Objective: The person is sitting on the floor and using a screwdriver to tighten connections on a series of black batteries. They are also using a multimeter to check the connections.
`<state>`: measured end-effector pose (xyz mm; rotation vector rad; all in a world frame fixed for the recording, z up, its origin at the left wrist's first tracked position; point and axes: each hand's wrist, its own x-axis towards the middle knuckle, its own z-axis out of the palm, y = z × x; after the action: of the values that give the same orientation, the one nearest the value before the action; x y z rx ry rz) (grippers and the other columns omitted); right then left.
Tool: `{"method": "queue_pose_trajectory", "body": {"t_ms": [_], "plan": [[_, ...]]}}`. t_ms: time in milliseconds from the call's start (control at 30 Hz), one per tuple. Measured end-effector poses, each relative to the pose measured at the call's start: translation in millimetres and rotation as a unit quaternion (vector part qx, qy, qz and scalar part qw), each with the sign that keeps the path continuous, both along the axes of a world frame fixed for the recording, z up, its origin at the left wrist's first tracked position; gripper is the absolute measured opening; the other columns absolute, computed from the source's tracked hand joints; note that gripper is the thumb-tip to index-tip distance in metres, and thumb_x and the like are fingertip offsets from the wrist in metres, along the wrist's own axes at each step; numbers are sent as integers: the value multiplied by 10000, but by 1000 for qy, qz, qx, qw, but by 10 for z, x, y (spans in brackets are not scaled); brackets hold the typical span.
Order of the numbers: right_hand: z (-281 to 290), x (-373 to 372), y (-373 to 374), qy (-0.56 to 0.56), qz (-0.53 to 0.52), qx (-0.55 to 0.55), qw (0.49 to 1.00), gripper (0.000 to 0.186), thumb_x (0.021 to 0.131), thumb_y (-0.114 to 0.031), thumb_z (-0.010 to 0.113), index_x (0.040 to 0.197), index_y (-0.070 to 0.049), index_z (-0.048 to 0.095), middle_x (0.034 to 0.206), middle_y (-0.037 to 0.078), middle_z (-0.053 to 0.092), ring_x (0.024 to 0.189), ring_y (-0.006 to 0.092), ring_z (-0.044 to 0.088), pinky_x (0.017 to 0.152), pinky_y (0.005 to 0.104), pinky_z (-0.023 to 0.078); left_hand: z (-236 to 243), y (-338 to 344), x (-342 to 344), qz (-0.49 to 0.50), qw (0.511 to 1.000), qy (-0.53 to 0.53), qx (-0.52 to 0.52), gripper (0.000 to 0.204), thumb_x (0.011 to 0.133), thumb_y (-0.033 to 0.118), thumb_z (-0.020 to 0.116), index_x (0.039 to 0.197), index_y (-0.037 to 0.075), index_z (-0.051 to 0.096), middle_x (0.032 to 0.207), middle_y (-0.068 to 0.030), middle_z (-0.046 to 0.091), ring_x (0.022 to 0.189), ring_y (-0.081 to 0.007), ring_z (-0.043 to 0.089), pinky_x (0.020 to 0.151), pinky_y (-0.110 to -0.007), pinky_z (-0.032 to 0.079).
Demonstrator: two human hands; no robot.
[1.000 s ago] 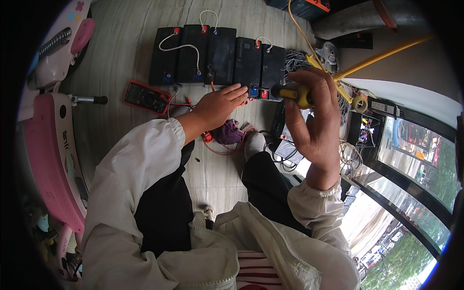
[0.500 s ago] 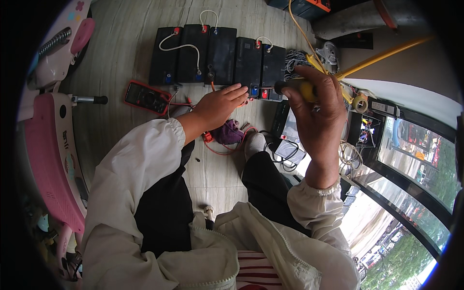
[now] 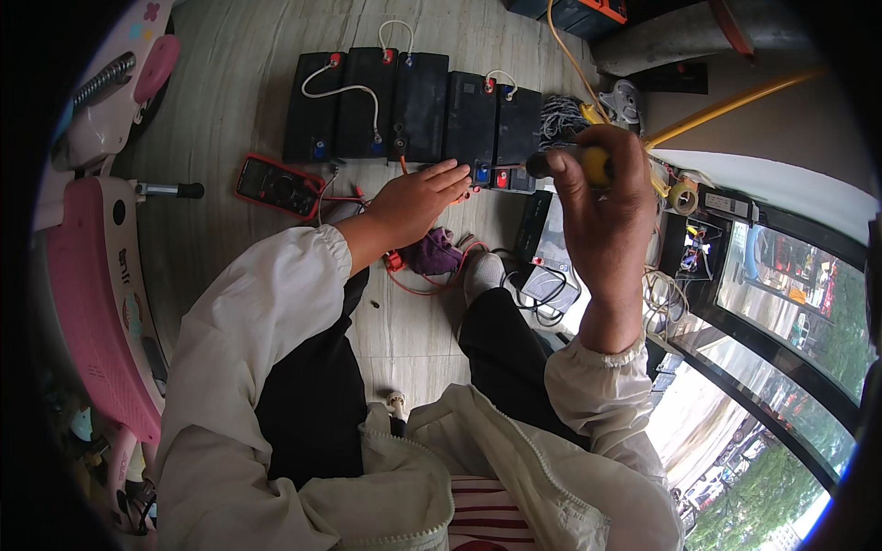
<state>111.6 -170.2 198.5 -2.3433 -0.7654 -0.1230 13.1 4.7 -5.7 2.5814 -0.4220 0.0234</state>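
My right hand (image 3: 614, 230) is closed around the yellow and black handle of a screwdriver (image 3: 597, 167). Its thin shaft points left, and the tip meets the blue-marked terminal (image 3: 482, 173) on the near end of a black battery (image 3: 470, 115). Beside that terminal lies my left hand (image 3: 409, 204), fingers stretched out together against the battery's near edge; its thumb is hidden. An orange wire (image 3: 404, 165) runs from a neighbouring battery (image 3: 421, 101) down under the left hand. Several black batteries stand in a row, some joined by white wires (image 3: 354, 89).
A red and black multimeter (image 3: 278, 186) lies left of the batteries. Between my feet and the row sit a purple cloth pouch (image 3: 435, 253) and a red cable. A pink and white machine (image 3: 96, 303) stands at left. Cables, tape and a glass door frame (image 3: 781, 367) line the right.
My right hand has turned and shifted slightly right along with the screwdriver handle, and more of the shaft shows. My left hand and the batteries have stayed in place.
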Motion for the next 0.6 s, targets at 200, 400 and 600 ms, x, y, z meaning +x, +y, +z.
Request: {"method": "queue_pose_trajectory", "body": {"t_ms": [200, 400, 600], "plan": [[138, -117, 18, 76, 29, 18, 997, 277, 906, -89, 729, 1147, -71, 592, 1008, 147, 655, 821, 313, 696, 680, 372, 557, -9, 2, -7, 1, 1000, -8, 3, 579, 864, 20, 586, 1438, 84, 544, 1541, -27, 485, 1441, -196, 432, 1045, -320, 503], [52, -66, 11, 39, 26, 22, 999, 335, 873, -125, 786, 1144, -79, 594, 1009, 143, 666, 811, 311, 704, 672, 369, 559, -11, 5, 0, -3, 1000, -10, 0, 577, 865, 23, 586, 1438, 78, 544, 1540, -31, 486, 1440, -199, 433, 1041, -318, 506], [-15, -52, 27, 17, 0, 5, 1000, 371, 854, -204, 827, 1115, -89, 589, 985, 135, 660, 821, 313, 702, 676, 375, 559, -27, 9, -7, -3, 1000, -17, 9, 577, 866, 33, 593, 1439, 83, 543, 1535, -24, 489, 1434, -196, 439, 1025, -316, 518]]}}
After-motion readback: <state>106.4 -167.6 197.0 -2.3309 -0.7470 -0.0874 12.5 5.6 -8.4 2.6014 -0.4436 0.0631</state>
